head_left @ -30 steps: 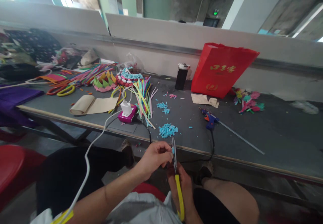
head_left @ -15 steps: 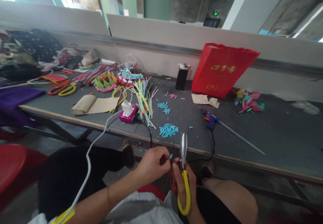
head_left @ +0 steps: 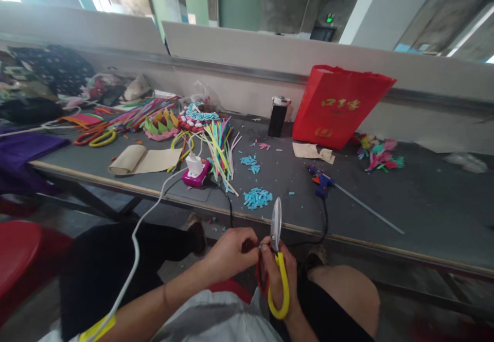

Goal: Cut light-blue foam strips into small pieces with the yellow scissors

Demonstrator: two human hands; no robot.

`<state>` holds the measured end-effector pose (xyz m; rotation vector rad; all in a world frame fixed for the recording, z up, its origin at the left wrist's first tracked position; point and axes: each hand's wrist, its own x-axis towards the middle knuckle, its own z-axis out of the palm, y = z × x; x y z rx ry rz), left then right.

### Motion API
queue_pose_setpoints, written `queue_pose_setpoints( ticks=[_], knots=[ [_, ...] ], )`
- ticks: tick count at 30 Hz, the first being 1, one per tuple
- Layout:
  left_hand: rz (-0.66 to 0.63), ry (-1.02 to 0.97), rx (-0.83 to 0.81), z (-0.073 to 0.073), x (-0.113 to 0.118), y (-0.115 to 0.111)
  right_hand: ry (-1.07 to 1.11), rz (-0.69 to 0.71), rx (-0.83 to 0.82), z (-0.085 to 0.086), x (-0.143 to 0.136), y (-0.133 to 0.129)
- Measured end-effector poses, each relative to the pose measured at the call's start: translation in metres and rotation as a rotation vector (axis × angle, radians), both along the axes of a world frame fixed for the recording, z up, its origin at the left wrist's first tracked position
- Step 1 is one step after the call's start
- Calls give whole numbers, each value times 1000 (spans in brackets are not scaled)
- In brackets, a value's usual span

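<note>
In front of my body, below the table edge, my left hand is closed in a pinch. A tiny blue piece shows at its fingertips, partly hidden, where they meet the fingers of my right hand. That right hand is closed around a pair of scissors, with blades pointing up and together. One scissor handle is yellow and the other red. Just beyond the blades, a pile of short cut blue pieces lies on the table. A smaller blue group sits farther back.
A glue gun with a long glue stick lies right of centre. Colourful pipe cleaners lie beside a purple power socket. A red bag and a black bottle stand behind. A white cable crosses my left side.
My right hand and the scissors have shifted slightly left and up. The fingertips of both hands have come together, and the blue piece is now more hidden.
</note>
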<state>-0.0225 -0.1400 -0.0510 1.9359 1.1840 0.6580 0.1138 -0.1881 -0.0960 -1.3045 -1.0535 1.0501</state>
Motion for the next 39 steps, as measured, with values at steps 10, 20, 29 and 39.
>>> queue_pose_setpoints(
  ticks=[10, 20, 29, 39],
  knots=[
    [25, -461, -752, 13, -6, 10, 59, 84, -20, 7, 2, -1],
    [44, -435, -722, 13, -2, 8, -7, 72, 3, 1, 2, -1],
    [300, -809, -544, 20, 5, 13, -244, 170, 109, -11, -3, -4],
    [407, -820, -528, 17, 20, 7, -346, 104, 118, -13, -9, -1]
  ],
)
